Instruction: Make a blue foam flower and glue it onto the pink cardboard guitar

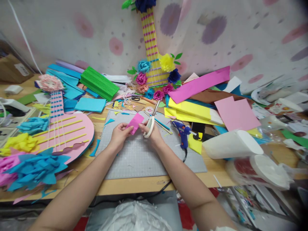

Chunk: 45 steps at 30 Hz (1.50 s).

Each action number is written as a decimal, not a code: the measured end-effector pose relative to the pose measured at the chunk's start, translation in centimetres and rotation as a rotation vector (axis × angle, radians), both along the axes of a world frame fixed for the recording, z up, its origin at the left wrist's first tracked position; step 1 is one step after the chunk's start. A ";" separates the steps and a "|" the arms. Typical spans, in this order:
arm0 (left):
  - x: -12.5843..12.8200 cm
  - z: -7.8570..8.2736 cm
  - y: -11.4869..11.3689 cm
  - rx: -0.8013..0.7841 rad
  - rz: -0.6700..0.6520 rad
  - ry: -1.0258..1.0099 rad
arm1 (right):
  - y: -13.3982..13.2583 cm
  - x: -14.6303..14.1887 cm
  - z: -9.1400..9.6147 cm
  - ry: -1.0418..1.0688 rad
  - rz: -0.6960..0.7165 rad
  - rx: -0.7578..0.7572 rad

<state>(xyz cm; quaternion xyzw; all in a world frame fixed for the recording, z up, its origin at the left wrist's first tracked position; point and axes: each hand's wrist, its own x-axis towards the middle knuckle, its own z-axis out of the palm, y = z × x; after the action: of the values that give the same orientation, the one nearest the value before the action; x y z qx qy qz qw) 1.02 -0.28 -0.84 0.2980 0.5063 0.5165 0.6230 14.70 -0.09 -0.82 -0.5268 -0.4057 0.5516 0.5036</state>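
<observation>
My left hand (pixel 120 135) pinches the lower left edge of a small magenta piece of crepe paper (pixel 135 123) above the cutting mat. My right hand (pixel 152 131) is wrapped round the white handles of a pair of scissors (pixel 150 123). Their metal blades point up and away from me, clear of the paper. The right thumb and fingertip also reach the paper's right edge. Under both hands lies the grey gridded cutting mat (pixel 141 163). Just right of the right hand, a blue hot glue gun (pixel 183 131) rests on the mat.
A pink paper guitar (pixel 72 128) with paper flowers fills the left side. Another, yellow guitar (pixel 152 48) leans at the back. Folded green crepe paper (pixel 98 84), yellow sheets (pixel 194 110) and a pink sheet (pixel 237 114) lie around the mat. A white cylinder (pixel 232 144) stands right.
</observation>
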 end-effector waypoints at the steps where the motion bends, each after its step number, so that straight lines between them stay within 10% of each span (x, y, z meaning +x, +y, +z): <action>1: -0.2 0.1 0.1 -0.009 0.022 -0.016 | -0.1 0.8 0.4 -0.079 0.070 -0.037; 8: -2.0 0.9 1.3 -0.050 0.142 -0.132 | -1.6 7.5 4.2 -0.501 0.867 -0.082; 12: -2.3 1.0 1.3 -0.032 0.145 -0.137 | -1.3 8.0 5.4 -0.595 1.060 -0.149; 30: -1.6 1.1 0.5 -0.069 0.014 -0.030 | 1.0 4.6 4.4 -0.577 1.071 -0.067; 45: -1.7 0.6 0.8 -0.146 -0.008 -0.026 | 1.0 4.7 2.7 -0.311 0.960 -0.280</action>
<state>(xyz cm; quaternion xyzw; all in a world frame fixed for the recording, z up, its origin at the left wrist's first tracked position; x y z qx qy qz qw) -0.72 0.50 -0.25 0.2469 0.5333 0.4795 0.6517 19.38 0.89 1.87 -0.4197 -0.5938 0.6845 0.0527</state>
